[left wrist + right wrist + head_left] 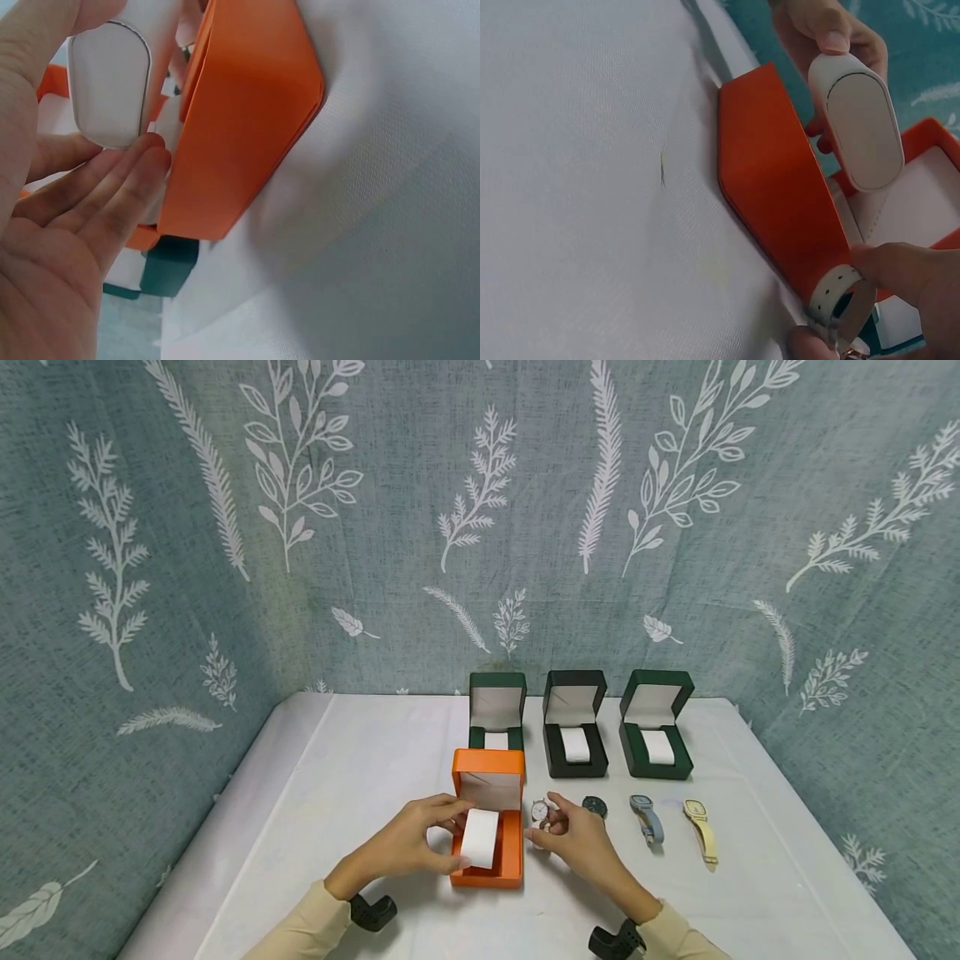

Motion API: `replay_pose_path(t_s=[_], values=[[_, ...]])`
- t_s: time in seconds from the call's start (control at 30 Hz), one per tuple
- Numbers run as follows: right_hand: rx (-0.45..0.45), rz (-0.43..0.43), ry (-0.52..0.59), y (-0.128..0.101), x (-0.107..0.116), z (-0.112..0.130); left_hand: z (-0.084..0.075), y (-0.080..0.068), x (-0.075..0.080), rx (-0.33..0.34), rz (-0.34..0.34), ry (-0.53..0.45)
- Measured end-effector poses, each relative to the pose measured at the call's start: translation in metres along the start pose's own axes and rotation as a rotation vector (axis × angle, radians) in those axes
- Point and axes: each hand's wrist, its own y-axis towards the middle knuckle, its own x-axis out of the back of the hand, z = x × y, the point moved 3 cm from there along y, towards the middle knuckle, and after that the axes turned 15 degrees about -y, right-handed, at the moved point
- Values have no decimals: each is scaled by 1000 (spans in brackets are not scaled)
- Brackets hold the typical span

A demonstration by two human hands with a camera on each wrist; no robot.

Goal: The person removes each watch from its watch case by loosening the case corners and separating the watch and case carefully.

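Note:
My left hand pinches a white watch cushion between thumb and fingers, over the open orange watch box. In the right wrist view the cushion is tilted and raised above the orange box's wall. The left wrist view shows fingertips along the side of the cushion. Just right of the box, my right hand holds a watch with a pale dial between thumb and fingers. Its white holed strap is curled in the right wrist view.
Behind stand three open boxes, a green one, a black one and another green one, each with a white cushion. To the right lie a black watch, a blue watch and a yellow watch on the white table.

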Motion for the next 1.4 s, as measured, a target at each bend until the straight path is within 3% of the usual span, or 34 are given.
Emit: replay_pose_path(t_s=[0.4, 0.7, 1.13, 1.4], values=[[27, -29, -10, -1, 1, 3, 0, -1, 0, -9, -3, -1], [45, -7, -38, -3, 4, 7, 0, 0, -2, 25, 1, -16], [47, -13, -63, -4, 13, 7, -1, 0, 0, -23, -9, -1], [87, -87, -143, -7, 20, 9, 0, 0, 0, -28, -19, 8]])
